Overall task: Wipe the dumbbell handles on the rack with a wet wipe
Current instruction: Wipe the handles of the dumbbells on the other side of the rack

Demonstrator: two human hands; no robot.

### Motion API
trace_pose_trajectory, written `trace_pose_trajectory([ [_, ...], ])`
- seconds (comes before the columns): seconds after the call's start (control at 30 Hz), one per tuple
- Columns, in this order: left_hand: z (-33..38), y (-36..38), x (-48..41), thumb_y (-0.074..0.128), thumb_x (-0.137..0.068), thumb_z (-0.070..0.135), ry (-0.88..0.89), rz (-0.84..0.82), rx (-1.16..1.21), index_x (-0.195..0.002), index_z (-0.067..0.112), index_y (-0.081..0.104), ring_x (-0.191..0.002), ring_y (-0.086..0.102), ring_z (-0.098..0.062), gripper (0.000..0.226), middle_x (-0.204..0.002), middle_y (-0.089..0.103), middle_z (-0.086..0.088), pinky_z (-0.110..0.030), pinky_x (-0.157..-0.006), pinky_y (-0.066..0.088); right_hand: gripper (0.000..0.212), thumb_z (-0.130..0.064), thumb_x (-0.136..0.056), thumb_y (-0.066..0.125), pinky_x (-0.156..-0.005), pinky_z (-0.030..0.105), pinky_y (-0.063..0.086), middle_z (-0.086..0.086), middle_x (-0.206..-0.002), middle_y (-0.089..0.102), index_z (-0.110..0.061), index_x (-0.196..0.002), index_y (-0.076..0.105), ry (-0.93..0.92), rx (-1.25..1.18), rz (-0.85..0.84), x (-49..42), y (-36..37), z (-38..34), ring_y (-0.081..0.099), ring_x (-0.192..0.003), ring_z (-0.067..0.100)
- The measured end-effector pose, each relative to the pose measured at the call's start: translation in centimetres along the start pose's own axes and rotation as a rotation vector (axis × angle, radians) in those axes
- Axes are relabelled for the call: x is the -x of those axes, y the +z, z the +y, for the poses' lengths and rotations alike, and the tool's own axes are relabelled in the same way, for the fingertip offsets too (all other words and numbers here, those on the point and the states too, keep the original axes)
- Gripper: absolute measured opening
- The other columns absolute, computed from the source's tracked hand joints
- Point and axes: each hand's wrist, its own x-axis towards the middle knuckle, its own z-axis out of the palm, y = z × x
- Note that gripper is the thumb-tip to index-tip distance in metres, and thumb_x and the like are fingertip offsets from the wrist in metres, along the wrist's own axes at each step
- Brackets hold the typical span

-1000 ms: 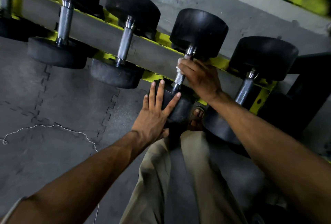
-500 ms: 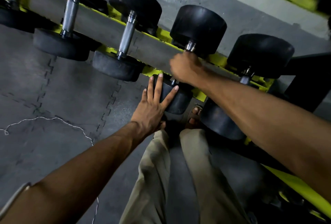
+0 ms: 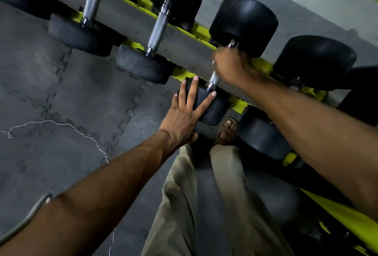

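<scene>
Step in hand: you are wiping the handle (image 3: 213,81) of the third dumbbell (image 3: 243,26) along the rack (image 3: 122,17). I judge the stroke to be at its upper end.
Right hand: your right hand (image 3: 231,65) is curled round the upper handle, just below the far head (image 3: 252,15). Only the lower stretch of steel shows bare.
Left hand: your left hand (image 3: 184,116) lies flat on the near head (image 3: 212,108), fingers straight and spread. It holds nothing.
Wet wipe: it is hidden inside the fist. A pale speck at the edge of the hand may be it, but I cannot tell.
Stroke: draw the fist down the whole shaft to the collar at the near head. Then turn your wrist so the underside is wiped too. The knurled steel will likely drag on the wipe, so go slowly and hold it bunched.
Bracing: press steadily through the left palm so the dumbbell does not roll in its cradle as you twist.
Risk: fingers could get nipped between a head and the yellow rail (image 3: 182,73). Your sandalled foot (image 3: 228,131) is right below the near head.
To come: the right-hand neighbour (image 3: 315,59) has its handle mostly behind your forearm. Another handle (image 3: 158,28) lies just left. Whether either has been wiped cannot be told.
</scene>
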Motion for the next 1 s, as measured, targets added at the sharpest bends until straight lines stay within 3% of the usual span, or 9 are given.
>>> trace_pose_trajectory([
  [0.1,0.2,0.0,-0.1,0.078,-0.074,0.057,0.0,-0.015,-0.022,-0.16,0.028,-0.031,-0.153,-0.011,-0.06,0.142,-0.162,-0.032,-0.034,-0.066,-0.119,0.031,0.026,-0.023,-0.096,0.052,-0.083,0.042,0.053,0.017,-0.11,0.071,-0.009,-0.109,0.07,-0.142,0.023,-0.23,1.2,0.4,-3.5,0.067,-0.104,0.037],
  [0.27,-0.1,-0.4,0.1,0.082,-0.07,0.057,-0.004,-0.001,-0.002,-0.161,0.027,-0.029,-0.153,-0.008,-0.061,0.146,-0.163,-0.029,-0.035,-0.067,-0.117,0.033,0.032,-0.025,-0.095,0.048,-0.082,0.04,0.054,0.014,-0.107,0.072,-0.008,-0.104,0.073,-0.022,0.155,0.014,-0.3,-0.8,0.6,0.069,-0.1,0.035],
  [0.37,-0.3,-0.3,0.1,0.084,-0.065,0.057,0.004,0.024,-0.01,-0.161,0.028,-0.029,-0.153,-0.006,-0.061,0.151,-0.164,-0.025,-0.035,-0.067,-0.115,0.035,0.047,-0.037,-0.09,0.034,-0.079,0.037,0.052,0.019,-0.104,0.071,-0.009,-0.101,0.071,-0.201,0.064,-0.099,1.3,-0.1,-1.5,0.068,-0.099,0.039],
  [0.47,-0.3,-0.2,0.0,0.084,-0.065,0.058,0.01,0.019,-0.004,-0.162,0.028,-0.026,-0.153,-0.006,-0.061,0.15,-0.165,-0.025,-0.035,-0.068,-0.115,0.035,0.028,-0.027,-0.095,0.053,-0.083,0.04,0.051,0.018,-0.109,0.07,-0.011,-0.11,0.072,-0.036,0.145,-0.002,0.5,-1.6,-0.4,0.067,-0.104,0.038],
  [0.53,-0.3,-0.2,0.1,0.083,-0.065,0.058,0.006,0.013,-0.002,-0.163,0.028,-0.023,-0.153,-0.007,-0.061,0.148,-0.164,-0.026,-0.035,-0.069,-0.116,0.035,0.026,-0.017,-0.094,0.054,-0.086,0.043,0.053,0.017,-0.112,0.07,-0.008,-0.113,0.071,0.047,0.165,-0.008,0.3,-1.6,-0.9,0.067,-0.106,0.037],
  [0.67,-0.4,-0.2,0.1,0.083,-0.066,0.057,0.014,-0.001,-0.011,-0.162,0.028,-0.025,-0.153,-0.008,-0.061,0.147,-0.164,-0.026,-0.034,-0.069,-0.116,0.034,0.03,-0.023,-0.096,0.051,-0.089,0.041,0.05,0.016,-0.12,0.068,-0.012,-0.119,0.068,-0.102,0.1,-0.242,1.2,-1.8,-3.8,0.065,-0.112,0.035],
  [0.77,-0.4,-0.4,0.0,0.084,-0.066,0.058,0.008,0.008,-0.007,-0.163,0.028,-0.024,-0.153,-0.007,-0.061,0.148,-0.164,-0.026,-0.034,-0.069,-0.116,0.035,0.028,-0.02,-0.097,0.052,-0.091,0.043,0.052,0.018,-0.116,0.069,-0.007,-0.116,0.069,0.038,0.096,-0.098,-0.6,-1.9,-1.1,0.066,-0.11,0.037],
  [0.93,-0.6,-0.4,0.2,0.085,-0.067,0.061,0.015,0.009,-0.001,-0.164,0.028,-0.022,-0.153,-0.007,-0.061,0.148,-0.165,-0.025,-0.034,-0.069,-0.115,0.036,0.022,-0.027,-0.092,0.059,-0.076,0.034,0.049,0.017,-0.101,0.072,-0.014,-0.103,0.072,-0.126,-0.042,-0.207,1.3,-1.3,-2.1,0.068,-0.098,0.037],
  [1.0,-0.6,-0.7,0.4,0.085,-0.068,0.059,0.018,0.011,0.015,-0.164,0.028,-0.021,-0.153,-0.007,-0.06,0.146,-0.165,-0.025,-0.033,-0.068,-0.116,0.036,0.021,-0.023,-0.089,0.062,-0.08,0.034,0.05,0.016,-0.1,0.072,-0.011,-0.101,0.073,-0.018,-0.082,-0.075,0.7,-1.8,-0.6,0.069,-0.098,0.037],
])
